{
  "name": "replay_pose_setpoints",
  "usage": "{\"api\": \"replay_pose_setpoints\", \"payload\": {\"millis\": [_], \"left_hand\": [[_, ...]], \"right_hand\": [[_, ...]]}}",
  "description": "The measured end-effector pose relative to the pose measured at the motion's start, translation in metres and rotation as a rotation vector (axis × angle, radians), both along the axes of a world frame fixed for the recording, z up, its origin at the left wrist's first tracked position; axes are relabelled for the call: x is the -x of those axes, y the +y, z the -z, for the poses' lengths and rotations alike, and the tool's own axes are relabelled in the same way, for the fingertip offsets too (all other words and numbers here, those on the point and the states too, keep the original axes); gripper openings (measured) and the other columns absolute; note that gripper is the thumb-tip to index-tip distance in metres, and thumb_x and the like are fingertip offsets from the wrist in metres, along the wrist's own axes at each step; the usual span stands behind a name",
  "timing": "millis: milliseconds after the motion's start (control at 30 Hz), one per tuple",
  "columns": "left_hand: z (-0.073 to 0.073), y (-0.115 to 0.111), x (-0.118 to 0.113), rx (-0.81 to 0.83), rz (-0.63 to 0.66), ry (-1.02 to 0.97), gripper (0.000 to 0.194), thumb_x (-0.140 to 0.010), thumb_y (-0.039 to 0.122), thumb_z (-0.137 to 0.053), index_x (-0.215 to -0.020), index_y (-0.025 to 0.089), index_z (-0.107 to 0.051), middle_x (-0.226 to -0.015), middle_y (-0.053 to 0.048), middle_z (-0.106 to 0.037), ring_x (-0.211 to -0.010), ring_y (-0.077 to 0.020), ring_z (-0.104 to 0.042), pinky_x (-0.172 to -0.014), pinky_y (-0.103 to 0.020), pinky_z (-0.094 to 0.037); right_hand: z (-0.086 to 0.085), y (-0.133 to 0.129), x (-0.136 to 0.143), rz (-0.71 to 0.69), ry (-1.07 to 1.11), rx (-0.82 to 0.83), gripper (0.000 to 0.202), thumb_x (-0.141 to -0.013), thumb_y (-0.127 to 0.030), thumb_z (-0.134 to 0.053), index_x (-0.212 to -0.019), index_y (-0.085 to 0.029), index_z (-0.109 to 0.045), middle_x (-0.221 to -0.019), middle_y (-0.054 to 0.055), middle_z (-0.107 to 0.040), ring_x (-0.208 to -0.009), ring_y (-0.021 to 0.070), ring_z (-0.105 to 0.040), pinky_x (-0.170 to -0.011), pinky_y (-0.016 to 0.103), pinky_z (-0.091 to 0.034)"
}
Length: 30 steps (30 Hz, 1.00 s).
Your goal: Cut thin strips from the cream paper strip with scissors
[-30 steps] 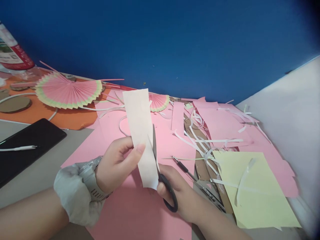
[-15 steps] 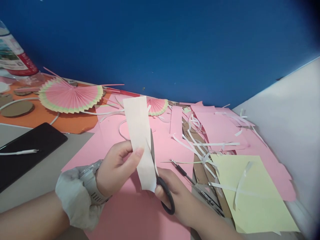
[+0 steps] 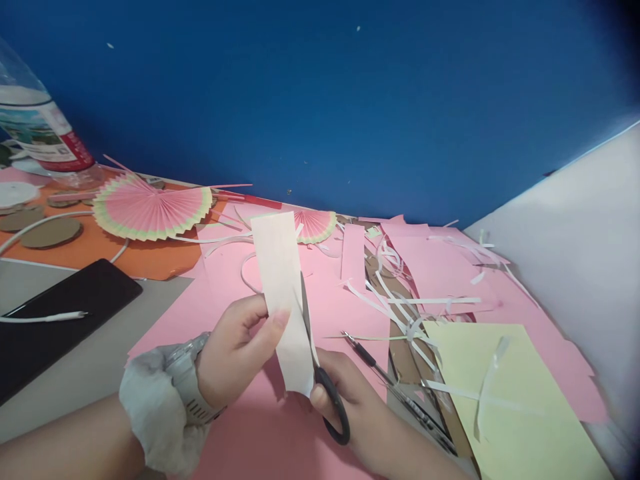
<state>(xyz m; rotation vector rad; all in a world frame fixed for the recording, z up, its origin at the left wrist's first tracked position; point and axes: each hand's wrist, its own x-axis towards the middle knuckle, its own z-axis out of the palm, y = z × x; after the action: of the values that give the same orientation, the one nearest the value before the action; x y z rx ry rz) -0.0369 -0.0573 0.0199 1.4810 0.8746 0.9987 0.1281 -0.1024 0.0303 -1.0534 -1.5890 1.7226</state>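
- Blue wall (image 3: 320,113) across the whole far side.
- Big pink sheet (image 3: 337,300) lying flat under the work, near and middle.
- Yellow sheet (image 3: 540,420) off to the right.
- White paper strip (image 3: 277,260) held up over the pink sheet, roughly mid-scene, leaning a bit left at the far end. Looks super light and bendy, probably not slippery, but likely easy to crease or tear. Would pinch it flat by the left edge, around halfway along, well clear of the blades.
- Left hand (image 3: 233,353) reaching in from the near left, thumb laid across the strip's face, other fingers curled round behind. Definitely pinching the paper; can't tell where those hidden fingertips sit.
- Right hand (image 3: 363,397) coming from the near right, closed round the scissors handle, thumb at the loop. Can't tell much about the rest of the fingers, mostly hidden.
- Black-handled scissors (image 3: 323,380) pointing far, running up along the strip's right edge.
- Pen (image 3: 367,355) lying just beyond the right hand, tip pointing far left.
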Motion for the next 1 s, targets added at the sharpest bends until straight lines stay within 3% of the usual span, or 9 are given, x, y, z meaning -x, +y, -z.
{"api": "replay_pose_setpoints", "payload": {"millis": [233, 633, 1000], "left_hand": [[0.0009, -0.0001, -0.0008, -0.029, -0.016, 0.0, 0.03, -0.091, 0.022, -0.038, -0.063, 0.016, -0.048, -0.056, 0.006, -0.041, -0.049, -0.0054, -0.033, -0.045, -0.017, -0.029], [0.0002, 0.0005, -0.0003, -0.039, -0.011, 0.01, 0.031, -0.091, 0.024, -0.039, -0.064, 0.015, -0.052, -0.056, 0.005, -0.049, -0.047, -0.0055, -0.035, -0.044, -0.018, -0.029], [-0.0018, 0.0001, -0.0008, -0.044, -0.022, 0.045, 0.033, -0.09, 0.025, -0.038, -0.059, 0.016, -0.048, -0.05, 0.006, -0.042, -0.044, -0.0058, -0.033, -0.042, -0.017, -0.029]], "right_hand": [[-0.0001, 0.0014, 0.0004, -0.004, 0.02, 0.039, 0.044, -0.083, -0.061, -0.041, -0.074, -0.017, -0.042, -0.067, -0.003, -0.033, -0.06, 0.0111, -0.026, -0.052, 0.023, -0.023], [-0.0006, 0.0017, 0.0004, 0.002, 0.008, 0.008, 0.044, -0.083, -0.06, -0.042, -0.076, -0.017, -0.045, -0.068, -0.003, -0.033, -0.062, 0.0117, -0.027, -0.054, 0.023, -0.023], [-0.0015, 0.0021, 0.001, -0.015, 0.035, 0.036, 0.042, -0.083, -0.059, -0.042, -0.076, -0.017, -0.043, -0.069, -0.003, -0.033, -0.062, 0.0119, -0.027, -0.054, 0.023, -0.023]]}}
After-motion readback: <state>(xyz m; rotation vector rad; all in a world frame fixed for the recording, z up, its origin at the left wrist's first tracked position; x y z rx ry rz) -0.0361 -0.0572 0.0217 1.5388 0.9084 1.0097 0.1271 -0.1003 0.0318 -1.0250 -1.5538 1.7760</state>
